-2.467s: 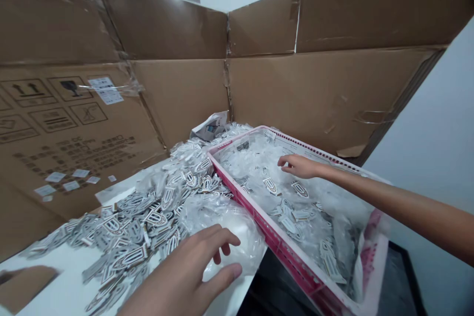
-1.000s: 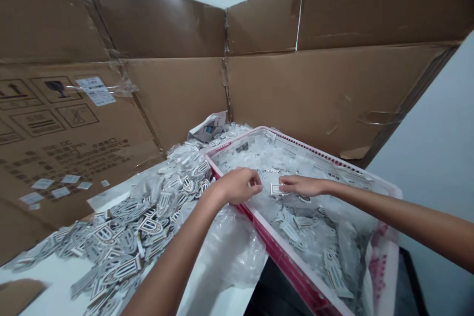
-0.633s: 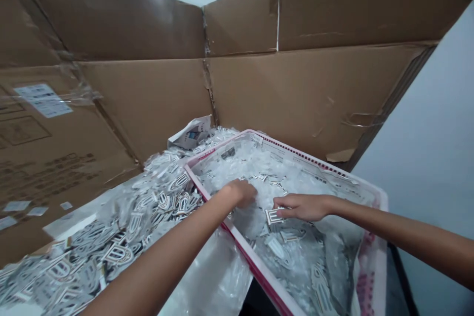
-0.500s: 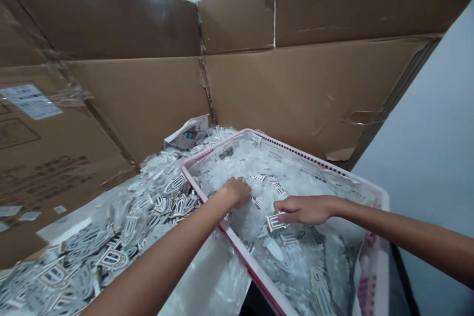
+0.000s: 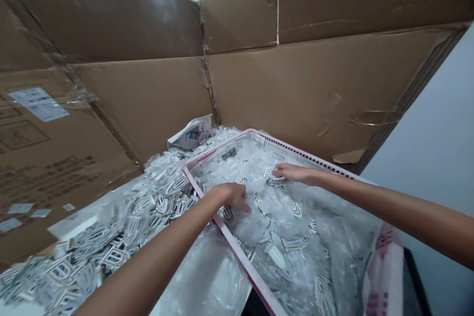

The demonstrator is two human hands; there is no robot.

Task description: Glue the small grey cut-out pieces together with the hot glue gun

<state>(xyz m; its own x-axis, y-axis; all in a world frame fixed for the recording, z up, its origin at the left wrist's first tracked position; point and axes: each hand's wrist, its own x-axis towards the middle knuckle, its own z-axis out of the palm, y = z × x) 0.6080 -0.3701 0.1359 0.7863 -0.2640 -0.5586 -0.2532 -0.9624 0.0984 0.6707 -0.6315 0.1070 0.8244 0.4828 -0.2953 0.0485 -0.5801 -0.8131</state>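
A pink-and-white basket (image 5: 237, 252) holds clear plastic bags and small black-and-white printed pieces. My right hand (image 5: 291, 173) is over the far part of the basket, its fingers pinched on a printed piece (image 5: 272, 174). Over the basket's left side is my left hand (image 5: 234, 197), palm down with bent fingers among the plastic; whatever its fingertips hold, if anything, is hidden. Just below that hand lies another printed piece (image 5: 226, 214). Left of the basket spreads a large pile of similar pieces (image 5: 114, 256), many in clear plastic.
Tall cardboard walls (image 5: 148, 103) stand behind and to the left, with a white label (image 5: 39, 103) on the left one. A crumpled printed packet (image 5: 190, 132) rests at the back of the pile. A clear plastic sheet (image 5: 203, 271) lies below my left forearm.
My right hand has moved away from me toward the basket's far side, with a printed piece in its fingers. My left hand has shifted slightly nearer. The view has turned a little.
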